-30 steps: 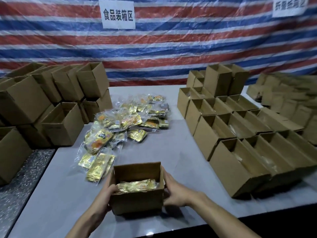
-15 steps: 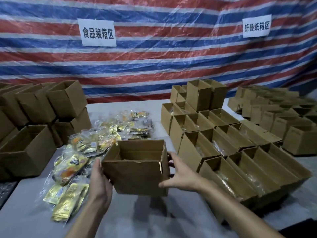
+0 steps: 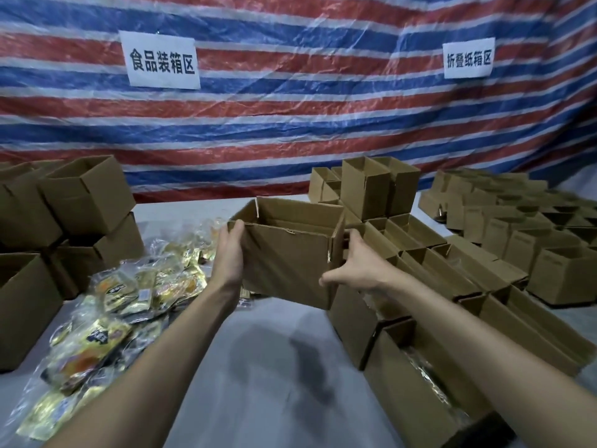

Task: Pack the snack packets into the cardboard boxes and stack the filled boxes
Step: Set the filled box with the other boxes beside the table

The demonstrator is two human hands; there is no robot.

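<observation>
I hold an open-topped cardboard box [image 3: 287,260] in the air above the table [image 3: 258,383], at mid-frame. My left hand [image 3: 229,253] grips its left side and my right hand [image 3: 355,266] grips its right side. The box's inside is hidden from this angle. A heap of snack packets [image 3: 106,305] in gold and clear wrappers lies on the table to the left of the box. Rows of open boxes with packets inside [image 3: 429,279] stand close on the right, next to my right hand.
Empty cardboard boxes [image 3: 80,202] are piled at the left, some lying on their sides. More boxes [image 3: 536,234] cover the far right. A striped tarp with two white signs [image 3: 161,59] hangs behind the table.
The box has risen from the table's near edge and moved away from me and to the right, held by both hands. The view has tilted upward.
</observation>
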